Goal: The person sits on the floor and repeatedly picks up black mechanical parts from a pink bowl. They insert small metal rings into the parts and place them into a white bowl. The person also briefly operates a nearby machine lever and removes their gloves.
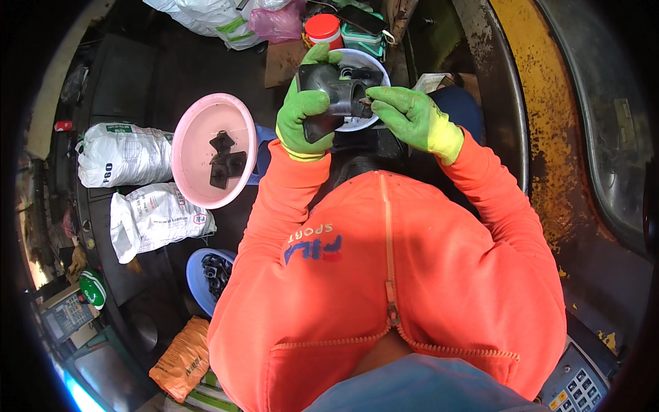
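Note:
My left hand (307, 117), in a green glove with a yellow cuff, grips a black plastic pipe fitting (338, 98) with a square flange and a round open end. The open end faces my right hand (412, 117), gloved the same way. Its thumb and fingertips are pinched together at the rim of the opening. Something small and thin shows at those fingertips, too small to name. Beneath the fitting stands a white-blue basin (376, 63) with black parts in it, partly hidden by my hands.
To the left is a pink basin (184, 158) holding a few black fittings (226, 168). A blue basin (194, 278) of black parts stands nearer. White sacks (127, 156), an orange sack (182, 360) and a red-lidded container (322, 29) lie around. A rusty yellow machine frame (549, 137) rises at right.

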Available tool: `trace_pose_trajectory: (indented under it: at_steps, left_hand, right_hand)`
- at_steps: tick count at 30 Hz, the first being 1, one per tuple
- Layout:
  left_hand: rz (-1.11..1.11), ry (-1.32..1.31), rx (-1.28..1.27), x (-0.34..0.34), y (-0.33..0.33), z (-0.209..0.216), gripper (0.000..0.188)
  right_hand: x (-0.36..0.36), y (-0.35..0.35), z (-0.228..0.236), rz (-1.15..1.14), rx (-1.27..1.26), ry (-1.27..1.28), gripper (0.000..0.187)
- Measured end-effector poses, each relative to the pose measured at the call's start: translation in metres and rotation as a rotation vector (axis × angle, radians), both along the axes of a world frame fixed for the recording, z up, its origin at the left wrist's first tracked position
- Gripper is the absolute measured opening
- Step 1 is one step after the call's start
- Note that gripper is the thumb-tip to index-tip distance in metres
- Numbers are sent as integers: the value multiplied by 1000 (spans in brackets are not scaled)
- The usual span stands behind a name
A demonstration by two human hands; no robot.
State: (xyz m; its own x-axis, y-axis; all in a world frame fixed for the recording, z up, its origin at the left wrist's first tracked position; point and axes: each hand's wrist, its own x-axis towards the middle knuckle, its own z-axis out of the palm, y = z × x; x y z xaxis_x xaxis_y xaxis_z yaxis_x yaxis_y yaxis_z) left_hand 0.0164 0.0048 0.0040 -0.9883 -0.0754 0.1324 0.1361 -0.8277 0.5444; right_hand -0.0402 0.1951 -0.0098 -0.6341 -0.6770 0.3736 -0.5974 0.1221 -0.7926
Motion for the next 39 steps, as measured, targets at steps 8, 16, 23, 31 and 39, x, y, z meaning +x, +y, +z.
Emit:
trace_pose_trajectory:
  at_steps: [8,16,23,31,39]
  left_hand:
    - [244,272,-394,-9,0,-1,85]
    - [530,682,-976,-10,-15,-8,69]
    - [646,976,-1220,-8,-28,-3,73]
    - [813,976,-1226,-8,-5,-6,103]
    - [-199,-21,-22,21,10,-20,91]
  right_hand:
    - [15,-5,13,-4,-70,-387,29]
    - [32,1,46,112,-120,-1120,28]
    - [33,10,58,314,-188,-1588,33]
    - [7,-5,51,181,-178,-1139,31]
    - [-24,-13,48,161,15,763,35]
